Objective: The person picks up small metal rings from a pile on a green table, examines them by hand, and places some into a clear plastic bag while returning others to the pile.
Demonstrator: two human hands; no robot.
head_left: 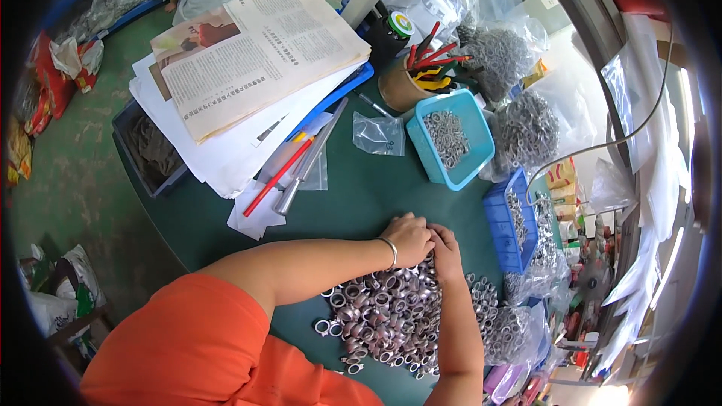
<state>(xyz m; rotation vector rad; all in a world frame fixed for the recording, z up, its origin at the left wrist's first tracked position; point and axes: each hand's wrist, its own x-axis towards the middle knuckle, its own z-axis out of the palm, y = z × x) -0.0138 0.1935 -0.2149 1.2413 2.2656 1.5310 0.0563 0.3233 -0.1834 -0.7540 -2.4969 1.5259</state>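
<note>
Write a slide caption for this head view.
Both hands, left hand and right hand, meet at the top of a pile of metal rings on a green table.

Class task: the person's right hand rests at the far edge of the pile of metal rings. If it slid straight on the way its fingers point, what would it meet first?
The right hand points up-left, where the left hand already touches it, so it meets that first. Beyond lies bare green table; depth is uncertain.

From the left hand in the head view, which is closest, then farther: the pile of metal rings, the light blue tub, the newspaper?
1. Pile of metal rings: right under the left hand.
2. Light blue tub: up and slightly right.
3. Newspaper: far, upper left.
</note>
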